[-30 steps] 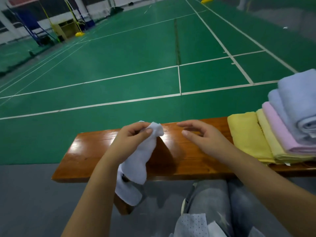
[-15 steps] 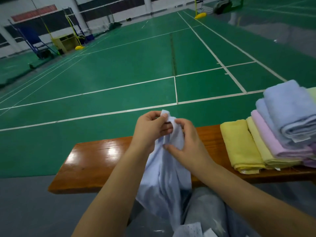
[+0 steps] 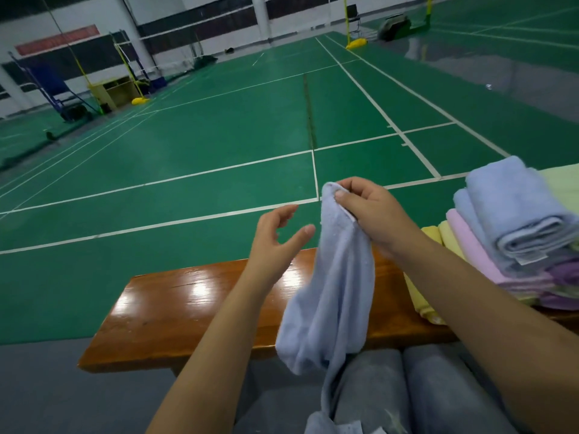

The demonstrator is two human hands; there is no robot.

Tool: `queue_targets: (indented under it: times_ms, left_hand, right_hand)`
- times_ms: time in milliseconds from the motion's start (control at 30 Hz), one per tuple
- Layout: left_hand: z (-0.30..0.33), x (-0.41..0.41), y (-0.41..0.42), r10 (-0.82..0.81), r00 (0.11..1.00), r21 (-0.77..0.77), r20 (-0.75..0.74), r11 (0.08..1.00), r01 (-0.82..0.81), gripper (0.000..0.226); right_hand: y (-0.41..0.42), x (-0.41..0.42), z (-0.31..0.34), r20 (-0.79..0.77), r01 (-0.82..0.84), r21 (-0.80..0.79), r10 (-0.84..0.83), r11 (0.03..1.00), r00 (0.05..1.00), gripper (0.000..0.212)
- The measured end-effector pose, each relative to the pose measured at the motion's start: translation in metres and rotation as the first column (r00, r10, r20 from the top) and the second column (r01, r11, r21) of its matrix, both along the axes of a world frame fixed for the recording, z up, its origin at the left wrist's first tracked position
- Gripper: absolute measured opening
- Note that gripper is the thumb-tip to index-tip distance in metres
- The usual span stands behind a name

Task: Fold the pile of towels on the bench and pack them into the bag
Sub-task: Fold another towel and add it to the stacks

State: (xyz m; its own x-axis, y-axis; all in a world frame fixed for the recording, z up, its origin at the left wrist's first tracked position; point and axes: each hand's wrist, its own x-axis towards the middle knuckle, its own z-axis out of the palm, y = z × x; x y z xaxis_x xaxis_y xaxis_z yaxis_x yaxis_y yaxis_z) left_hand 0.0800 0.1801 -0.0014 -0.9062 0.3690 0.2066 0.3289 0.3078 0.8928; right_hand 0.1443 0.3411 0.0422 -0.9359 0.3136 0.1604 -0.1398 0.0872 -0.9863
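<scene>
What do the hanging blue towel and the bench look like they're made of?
Light blue towel: soft looped cloth, probably terry; matte, fuzzy, drapes limply from the right hand. Bench: apparently wood under glossy varnish; grain lines and bright glare patches show on its top.

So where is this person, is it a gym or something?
Most likely an indoor badminton hall: a green court floor with white lines, yellow net posts on weighted bases, and a wooden bench at courtside.

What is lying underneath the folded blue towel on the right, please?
The blue towel tops a stack: pink, purple and yellow towels show beneath. Their count and the bench underneath are hidden.
</scene>
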Motion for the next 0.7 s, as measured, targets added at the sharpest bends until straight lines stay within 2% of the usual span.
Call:
queue_targets:
  times_ms: [33, 67, 133, 167, 233, 300, 400, 467, 567, 633, 700]
  left_hand:
    - [-0.008, -0.003, -0.001, -0.023, 0.994, -0.047, 0.105, 0.999, 0.028, 0.066]
    - [-0.017, -0.004, -0.001, -0.048, 0.958, -0.055, 0.283, 0.996, 0.066, 0.084]
    - [-0.041, -0.006, -0.001, -0.097, 0.772, -0.03, 0.628, 0.988, 0.149, 0.101]
    - [-0.052, -0.007, -0.001, -0.125, 0.665, -0.006, 0.736, 0.981, 0.192, 0.097]
    - [-0.072, -0.007, -0.002, -0.214, 0.497, 0.072, 0.841, 0.955, 0.288, 0.081]
    - [-0.081, -0.005, -0.003, -0.307, 0.432, 0.145, 0.848, 0.918, 0.369, 0.059]
    - [-0.079, -0.001, 0.0, -0.401, 0.461, 0.256, 0.791, 0.903, 0.346, 0.015]
    - [-0.078, -0.002, 0.002, -0.382, 0.52, 0.225, 0.764, 0.913, 0.34, 0.005]
    - [-0.086, -0.005, 0.004, -0.248, 0.701, 0.004, 0.669, 0.944, 0.33, 0.007]
    - [-0.089, -0.005, 0.004, -0.214, 0.737, 0.043, 0.641, 0.969, 0.244, 0.013]
    - [-0.082, -0.004, 0.003, -0.172, 0.745, 0.181, 0.645, 0.981, 0.07, 0.019]
  right_hand:
    - [0.002, 0.0, 0.004, 0.005, -0.027, -0.037, 0.027, 0.999, 1.0, 0.014]
    - [0.003, 0.001, 0.008, 0.008, -0.053, -0.083, 0.054, 0.995, 0.999, 0.014]
    - [0.007, 0.001, 0.013, 0.013, -0.086, -0.162, 0.09, 0.983, 0.996, 0.015]
    - [0.01, 0.002, 0.015, 0.01, -0.092, -0.196, 0.095, 0.976, 0.995, 0.015]
    - [0.016, 0.003, 0.017, 0.007, -0.091, -0.263, 0.096, 0.961, 0.995, 0.014]
    - [0.024, 0.004, 0.017, 0.016, -0.071, -0.299, 0.079, 0.952, 0.997, 0.016]
    - [0.035, 0.004, 0.016, 0.024, -0.035, -0.338, 0.046, 0.94, 0.999, 0.019]
    - [0.039, 0.004, 0.015, 0.014, -0.031, -0.373, 0.039, 0.927, 0.999, 0.019]
    - [0.039, 0.003, 0.016, -0.002, -0.072, -0.346, 0.076, 0.936, 0.997, 0.021]
    - [0.04, 0.002, 0.016, 0.015, -0.071, -0.282, 0.079, 0.957, 0.997, 0.022]
    - [0.047, 0.002, 0.014, 0.041, -0.043, -0.277, 0.056, 0.96, 0.998, 0.023]
